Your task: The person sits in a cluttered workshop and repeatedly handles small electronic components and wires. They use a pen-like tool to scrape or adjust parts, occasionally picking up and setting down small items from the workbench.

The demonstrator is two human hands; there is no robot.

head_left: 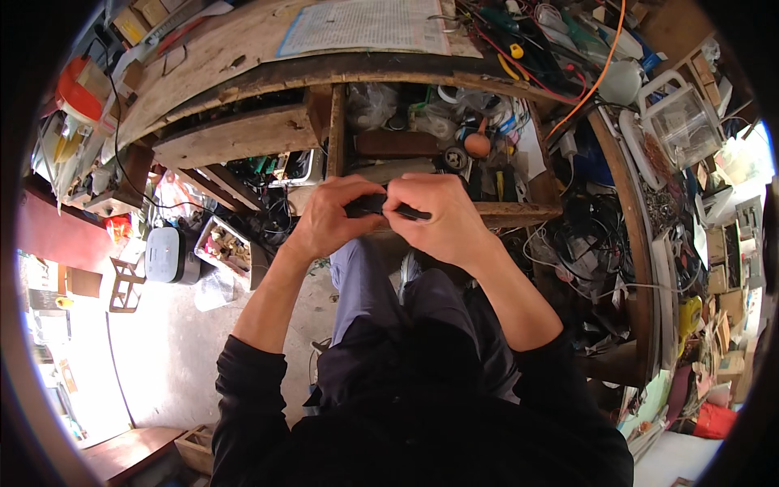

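My left hand [329,215] and my right hand [430,211] meet at the centre, both closed round a small, dark, elongated object [365,207]. I cannot make out what it is, as my fingers hide much of it. Just beyond my hands is an open wooden drawer [548,162] crammed with plastic bags, an orange-brown bulb-shaped thing [477,144], a long brown block [396,144] and small tools.
A worn wooden bench [203,77] carries a sheet of paper [365,24] and tangled tools and wires [535,49]. Boxes, cables and a clear container [682,122] crowd the right. At left are a grey case [166,254] and a red-orange object [77,89]. My legs are below.
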